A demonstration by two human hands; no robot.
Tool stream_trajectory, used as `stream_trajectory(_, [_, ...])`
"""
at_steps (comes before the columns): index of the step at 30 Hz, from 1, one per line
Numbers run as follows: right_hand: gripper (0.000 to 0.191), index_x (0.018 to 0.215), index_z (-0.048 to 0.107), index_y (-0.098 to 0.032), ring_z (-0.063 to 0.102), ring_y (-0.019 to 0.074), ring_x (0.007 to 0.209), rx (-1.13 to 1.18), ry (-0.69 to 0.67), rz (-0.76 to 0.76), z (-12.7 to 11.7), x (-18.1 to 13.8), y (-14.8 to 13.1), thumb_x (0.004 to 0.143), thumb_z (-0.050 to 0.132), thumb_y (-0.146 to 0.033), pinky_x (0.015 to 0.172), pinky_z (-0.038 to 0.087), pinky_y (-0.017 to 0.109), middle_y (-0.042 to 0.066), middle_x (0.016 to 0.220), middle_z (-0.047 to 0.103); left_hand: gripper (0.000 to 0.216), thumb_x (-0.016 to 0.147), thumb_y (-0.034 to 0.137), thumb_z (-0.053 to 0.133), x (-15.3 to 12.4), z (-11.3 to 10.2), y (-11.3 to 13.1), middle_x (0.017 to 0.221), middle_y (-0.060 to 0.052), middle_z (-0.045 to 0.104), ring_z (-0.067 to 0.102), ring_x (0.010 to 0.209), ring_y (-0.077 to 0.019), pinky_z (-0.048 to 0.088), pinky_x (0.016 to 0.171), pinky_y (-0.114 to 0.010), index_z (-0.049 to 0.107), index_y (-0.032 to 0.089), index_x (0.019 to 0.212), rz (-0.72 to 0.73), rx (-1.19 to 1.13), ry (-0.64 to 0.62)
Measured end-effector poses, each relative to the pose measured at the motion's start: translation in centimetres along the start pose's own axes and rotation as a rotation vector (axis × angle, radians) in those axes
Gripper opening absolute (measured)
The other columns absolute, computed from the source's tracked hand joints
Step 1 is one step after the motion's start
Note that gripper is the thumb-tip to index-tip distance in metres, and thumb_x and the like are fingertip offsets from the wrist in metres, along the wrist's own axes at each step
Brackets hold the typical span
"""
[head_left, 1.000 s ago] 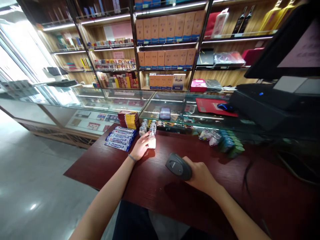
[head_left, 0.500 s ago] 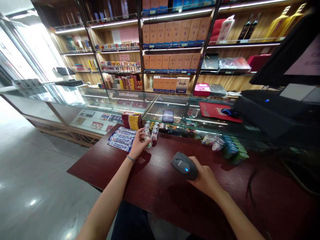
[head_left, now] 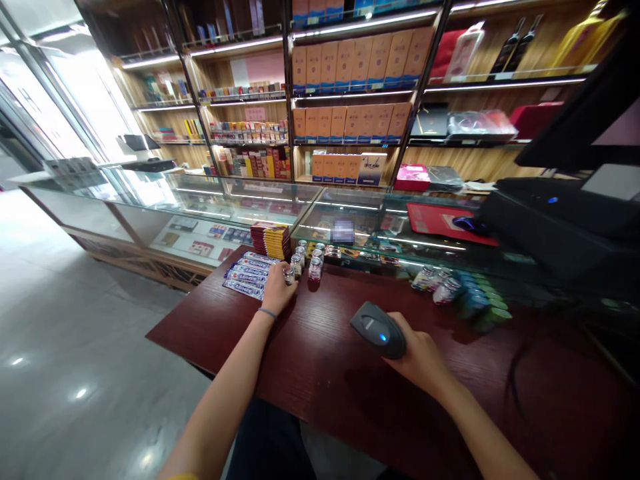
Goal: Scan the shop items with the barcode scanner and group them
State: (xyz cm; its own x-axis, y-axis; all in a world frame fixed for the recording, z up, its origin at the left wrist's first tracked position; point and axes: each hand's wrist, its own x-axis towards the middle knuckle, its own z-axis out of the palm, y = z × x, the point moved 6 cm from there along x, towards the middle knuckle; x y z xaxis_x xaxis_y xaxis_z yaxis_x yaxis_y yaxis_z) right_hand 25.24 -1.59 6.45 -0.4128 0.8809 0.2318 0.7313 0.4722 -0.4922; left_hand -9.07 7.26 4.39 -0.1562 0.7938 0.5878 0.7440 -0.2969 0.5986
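My left hand (head_left: pixel 279 291) is closed around a small clear jar (head_left: pixel 289 275) with a silvery lid, low at the table's left side. Right beside it stand several similar small jars (head_left: pixel 315 269) in short rows. My right hand (head_left: pixel 417 353) grips a dark handheld barcode scanner (head_left: pixel 379 330) with a lit blue light, held above the table and pointing left. Flat blue-and-white packets (head_left: pixel 246 279) lie just left of my left hand. Behind them is a stack of red and yellow packs (head_left: pixel 271 240).
Several more jars (head_left: pixel 446 291) and green-blue cans (head_left: pixel 483 303) stand on the dark red table (head_left: pixel 330 373) at right. A glass display counter (head_left: pixel 240 200) runs along the back. A black monitor and terminal (head_left: pixel 560 220) loom at right, with a cable (head_left: pixel 513 380) below.
My left hand has lowered the jar and brought it to the near left end of the jar rows. The scanner stays in my right hand. The whole view has shifted slightly.
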Motion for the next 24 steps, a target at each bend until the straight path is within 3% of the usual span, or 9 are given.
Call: stream_trajectory(24, [0.042, 0.118, 0.045, -0.029, 0.078, 0.0307, 0.08, 0.05, 0.057, 0.015, -0.1, -0.2, 0.6, 0.08, 0.061, -0.029, 0.06, 0.048, 0.028, 0.002, 0.085, 0.077, 0.049, 0.074, 0.012, 0.071, 0.2, 1.4, -1.4, 0.115, -0.01, 0.058, 0.054, 0.115, -0.0287, 0.043, 0.105, -0.046, 0.054, 0.021, 0.119, 0.002, -0.045, 0.011])
